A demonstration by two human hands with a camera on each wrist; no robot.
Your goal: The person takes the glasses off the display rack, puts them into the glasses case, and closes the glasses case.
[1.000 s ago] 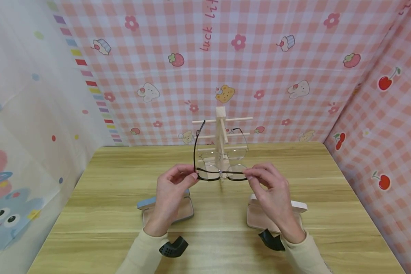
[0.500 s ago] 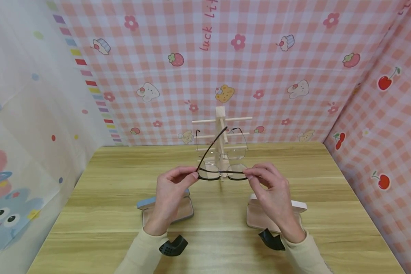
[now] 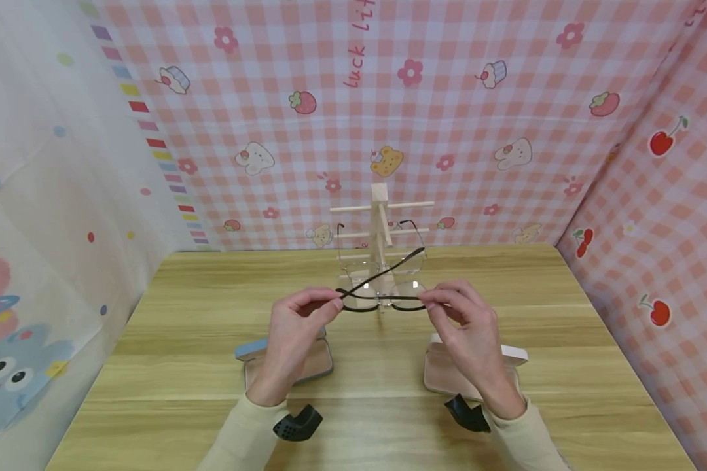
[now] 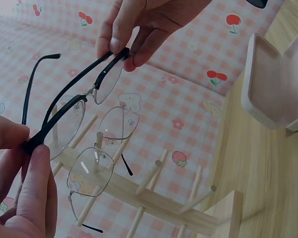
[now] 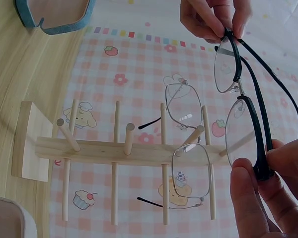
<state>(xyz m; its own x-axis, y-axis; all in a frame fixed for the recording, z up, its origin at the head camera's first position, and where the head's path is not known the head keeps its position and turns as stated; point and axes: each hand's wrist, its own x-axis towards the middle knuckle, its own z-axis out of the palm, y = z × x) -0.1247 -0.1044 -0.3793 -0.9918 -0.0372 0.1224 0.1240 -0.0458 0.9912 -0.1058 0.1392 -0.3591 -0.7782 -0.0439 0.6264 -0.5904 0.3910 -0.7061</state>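
Note:
Both hands hold a pair of black half-rim eyeglasses (image 3: 359, 309) level in front of the wooden stand. My left hand (image 3: 294, 327) pinches the left front corner by the hinge between thumb and fingers. At the opposite corner, my right hand (image 3: 465, 327) pinches the frame together with the right temple, folded in along the lenses. The left temple slants inward, its tip pointing up and right. In the left wrist view, the black brow bar (image 4: 57, 119) runs between both hands. Thin wire-rimmed eyeglasses (image 5: 191, 171) hang on the stand behind.
The wooden display stand (image 3: 380, 191) with several pegs rises at the table's back middle. An open blue glasses case (image 3: 324, 360) lies beneath the left hand, an open white case (image 3: 438, 376) beneath the right. Patterned cloth (image 3: 353, 131) walls the table's back and sides.
The left temple of the black eyeglasses has swung from standing nearly upright at the left over to the right and down, inward across the lenses. Both hands stay almost in place.

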